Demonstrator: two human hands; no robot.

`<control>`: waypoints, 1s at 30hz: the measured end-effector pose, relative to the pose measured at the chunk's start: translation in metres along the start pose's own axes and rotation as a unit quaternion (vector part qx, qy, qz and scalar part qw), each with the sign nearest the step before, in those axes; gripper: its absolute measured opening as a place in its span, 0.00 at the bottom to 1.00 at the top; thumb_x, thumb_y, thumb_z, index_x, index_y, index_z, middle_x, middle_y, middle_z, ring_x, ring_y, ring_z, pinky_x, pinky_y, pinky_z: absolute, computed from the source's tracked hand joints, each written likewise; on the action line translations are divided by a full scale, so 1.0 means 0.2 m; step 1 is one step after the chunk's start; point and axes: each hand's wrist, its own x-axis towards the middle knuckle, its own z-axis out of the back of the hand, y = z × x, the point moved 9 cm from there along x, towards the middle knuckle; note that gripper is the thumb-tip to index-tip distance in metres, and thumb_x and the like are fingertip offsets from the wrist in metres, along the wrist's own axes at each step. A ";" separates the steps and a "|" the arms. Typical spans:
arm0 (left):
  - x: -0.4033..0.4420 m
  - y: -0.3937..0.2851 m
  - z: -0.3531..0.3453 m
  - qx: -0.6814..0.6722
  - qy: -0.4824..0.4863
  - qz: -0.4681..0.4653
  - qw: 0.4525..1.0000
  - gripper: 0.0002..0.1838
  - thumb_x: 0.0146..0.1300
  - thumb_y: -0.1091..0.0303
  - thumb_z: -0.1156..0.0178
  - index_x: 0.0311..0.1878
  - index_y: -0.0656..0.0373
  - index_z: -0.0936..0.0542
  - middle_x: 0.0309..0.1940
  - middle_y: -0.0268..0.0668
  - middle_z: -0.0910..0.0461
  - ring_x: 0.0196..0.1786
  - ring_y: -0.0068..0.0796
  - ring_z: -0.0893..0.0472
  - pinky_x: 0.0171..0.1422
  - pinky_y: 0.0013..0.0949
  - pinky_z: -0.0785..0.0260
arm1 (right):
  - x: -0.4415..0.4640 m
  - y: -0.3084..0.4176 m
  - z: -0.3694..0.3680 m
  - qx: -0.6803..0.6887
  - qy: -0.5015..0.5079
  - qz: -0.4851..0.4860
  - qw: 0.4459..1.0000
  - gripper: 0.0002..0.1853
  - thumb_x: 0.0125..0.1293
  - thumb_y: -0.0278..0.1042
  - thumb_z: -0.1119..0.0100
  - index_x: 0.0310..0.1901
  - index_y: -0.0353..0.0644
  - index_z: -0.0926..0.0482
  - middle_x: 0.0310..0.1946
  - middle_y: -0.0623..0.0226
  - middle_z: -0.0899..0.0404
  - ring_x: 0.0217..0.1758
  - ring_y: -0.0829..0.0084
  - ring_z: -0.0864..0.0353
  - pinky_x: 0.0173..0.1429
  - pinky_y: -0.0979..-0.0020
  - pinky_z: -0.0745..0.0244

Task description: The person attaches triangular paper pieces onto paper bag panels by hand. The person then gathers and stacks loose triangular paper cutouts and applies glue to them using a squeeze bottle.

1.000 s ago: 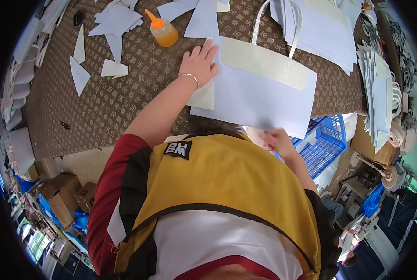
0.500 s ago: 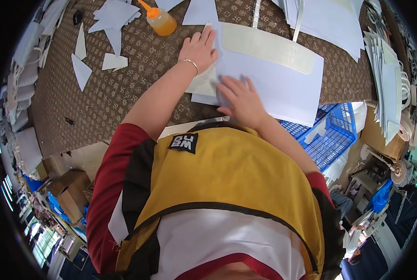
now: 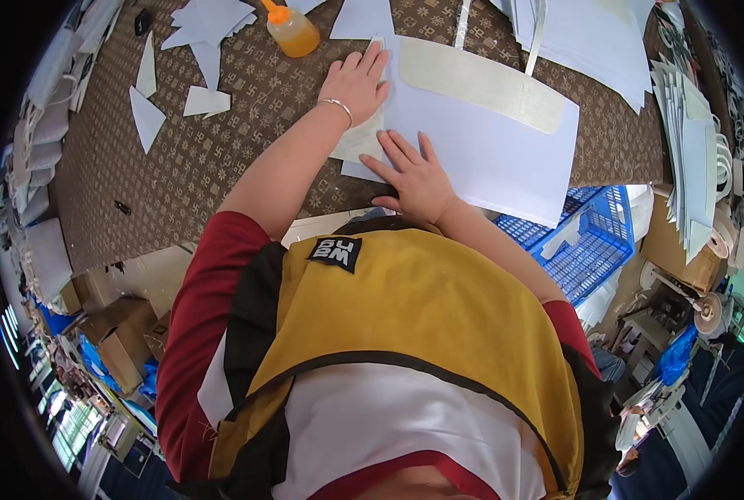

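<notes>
A white sheet with a cream top panel and a strap handle lies on the brown patterned table. Along its left edge is a narrow cream folded piece. My left hand presses on the upper part of that piece, fingers spread. Lower down, my right hand rests flat with fingers apart, its fingertips near the fold's edge. Neither hand grips anything. A bottle with an orange cap and amber liquid stands beyond my left hand.
White scraps lie on the table at the left, with a small dark object. White sheets are stacked at the upper right. A blue basket is below the table's right edge; flat white pieces hang farther right.
My right hand has come up from the sheet's lower edge and now lies spread beside the folded piece. My left hand stays on that piece. The sheet sits slightly higher in view.
</notes>
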 end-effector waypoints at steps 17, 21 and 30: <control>0.05 0.01 -0.02 0.008 0.021 0.002 1.000 0.31 0.65 0.51 0.56 0.69 0.53 0.43 0.72 0.35 0.48 0.68 0.35 0.42 0.68 0.44 0.47 | 0.00 -0.01 -0.01 0.007 0.015 0.002 1.000 0.39 0.53 0.61 0.40 0.67 0.62 0.39 0.70 0.60 0.47 0.73 0.63 0.51 0.71 0.45 0.57; 0.07 -0.01 -0.02 -0.039 -0.084 0.008 0.996 0.34 0.65 0.46 0.56 0.70 0.54 0.45 0.73 0.35 0.52 0.73 0.36 0.50 0.74 0.46 0.56 | 0.02 -0.02 -0.01 0.018 0.027 0.001 0.999 0.39 0.52 0.60 0.39 0.66 0.62 0.39 0.70 0.61 0.48 0.73 0.63 0.50 0.71 0.46 0.57; 0.10 0.03 -0.02 -0.059 -0.023 0.032 0.998 0.39 0.64 0.39 0.57 0.72 0.52 0.48 0.74 0.35 0.56 0.75 0.40 0.57 0.75 0.55 0.64 | 0.04 0.00 0.01 0.004 0.058 -0.017 0.998 0.38 0.52 0.58 0.38 0.65 0.62 0.38 0.70 0.62 0.48 0.73 0.64 0.50 0.71 0.46 0.57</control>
